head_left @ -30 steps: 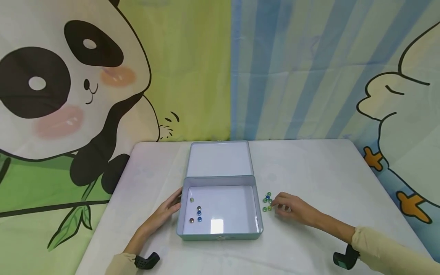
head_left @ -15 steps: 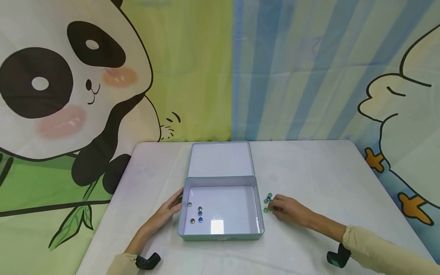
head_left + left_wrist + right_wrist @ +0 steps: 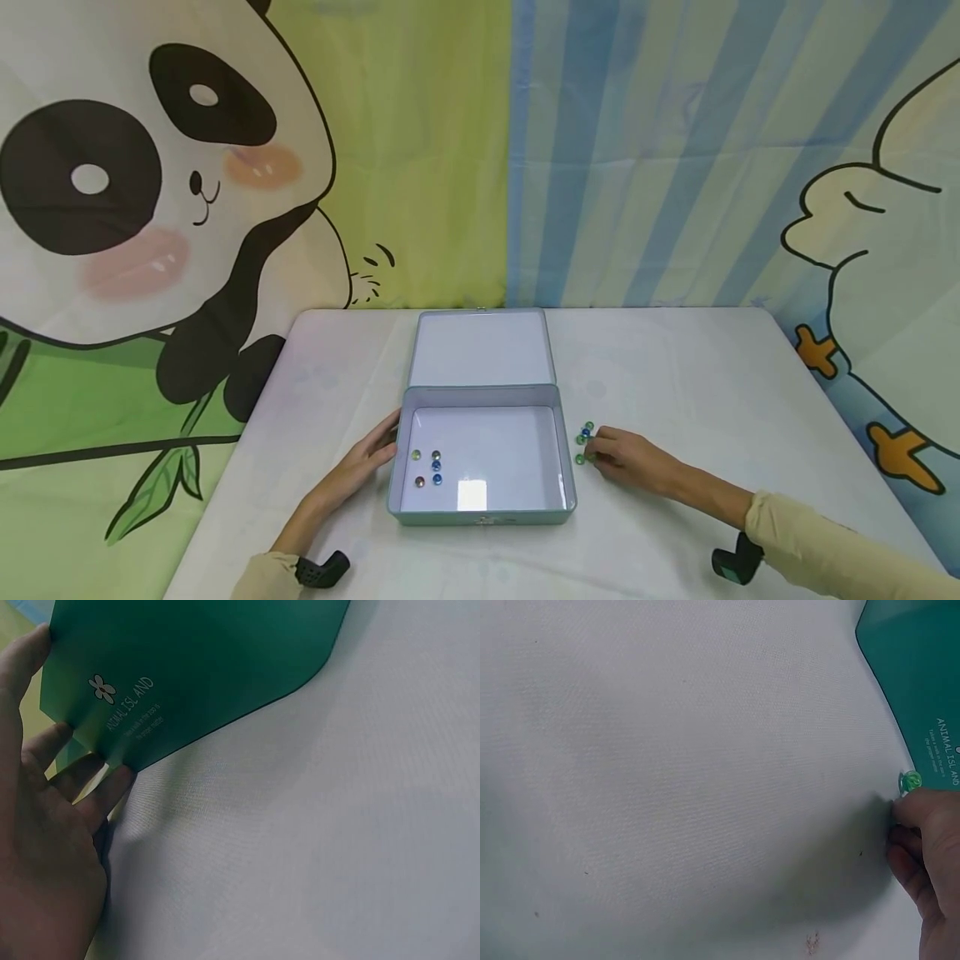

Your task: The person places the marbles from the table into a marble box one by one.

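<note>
At the lower centre, the left hand, fingers extended, touches the box; rightward, the right hand curls beside marbles, its hold unclear.

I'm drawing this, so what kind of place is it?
Perhaps an indoor play corner: a colourful cloth backdrop with a black-and-white cartoon panda rises behind a white cloth-covered table, where an open green rectangular metal-looking box holds small round glassy marbles.

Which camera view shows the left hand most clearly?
The left wrist view: the left hand appears large, its fingertips touching the green box. The head view shows it small, beside the box; the right wrist view does not show it.
</note>
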The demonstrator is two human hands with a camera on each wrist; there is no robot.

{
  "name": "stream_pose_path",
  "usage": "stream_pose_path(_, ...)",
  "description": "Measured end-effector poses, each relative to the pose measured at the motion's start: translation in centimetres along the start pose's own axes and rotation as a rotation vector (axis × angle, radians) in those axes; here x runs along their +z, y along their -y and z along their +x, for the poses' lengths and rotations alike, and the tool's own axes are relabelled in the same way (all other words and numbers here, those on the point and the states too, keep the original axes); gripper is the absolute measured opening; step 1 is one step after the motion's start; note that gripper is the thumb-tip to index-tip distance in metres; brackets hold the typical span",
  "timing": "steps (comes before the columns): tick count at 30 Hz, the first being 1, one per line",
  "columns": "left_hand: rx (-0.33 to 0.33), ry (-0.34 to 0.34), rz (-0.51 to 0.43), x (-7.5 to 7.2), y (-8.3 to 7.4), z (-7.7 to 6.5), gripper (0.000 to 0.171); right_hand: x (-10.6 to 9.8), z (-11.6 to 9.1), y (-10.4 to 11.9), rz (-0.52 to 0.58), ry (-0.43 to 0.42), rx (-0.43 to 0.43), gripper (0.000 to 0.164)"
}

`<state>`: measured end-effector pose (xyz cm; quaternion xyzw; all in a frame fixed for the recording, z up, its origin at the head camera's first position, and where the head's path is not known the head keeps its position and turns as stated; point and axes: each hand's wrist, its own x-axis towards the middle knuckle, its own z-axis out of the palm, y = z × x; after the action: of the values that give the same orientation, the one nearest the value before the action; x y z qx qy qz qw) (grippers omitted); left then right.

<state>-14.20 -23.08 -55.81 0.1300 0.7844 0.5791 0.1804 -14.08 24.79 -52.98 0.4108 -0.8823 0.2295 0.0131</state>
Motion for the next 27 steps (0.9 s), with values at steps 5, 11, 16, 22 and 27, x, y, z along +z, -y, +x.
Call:
stream_pose_path(5, 0.012, 0.007, -0.004, 0.0, 0.0, -0.1, 0.062, -0.8, 0.3, 0.0, -0.093, -0.018, -0.064, 0.023)
stream_pose_path(11, 0.006, -0.001, -0.003, 0.0, 0.2, 0.0, 0.061, -3.3, 2.1, 0.1, -0.137, -0.107, -0.143, 0.028)
stream_pose_path(16, 0.009, 0.006, 0.001, -0.1, 0.3, -0.1, 0.061, -4.8, 3.9, 0.4, -0.152, -0.197, -0.148, 0.030)
stream_pose_path(22, 0.012, 0.003, 0.008, -0.2, 0.4, -0.1, 0.060, -5.7, 6.7, 1.8, -0.143, -0.189, -0.074, 0.021)
stream_pose_path(27, 0.013, 0.015, -0.004, -0.2, 0.2, 0.0, 0.061, -5.9, 9.8, 3.9, -0.090, -0.125, -0.090, 0.017)
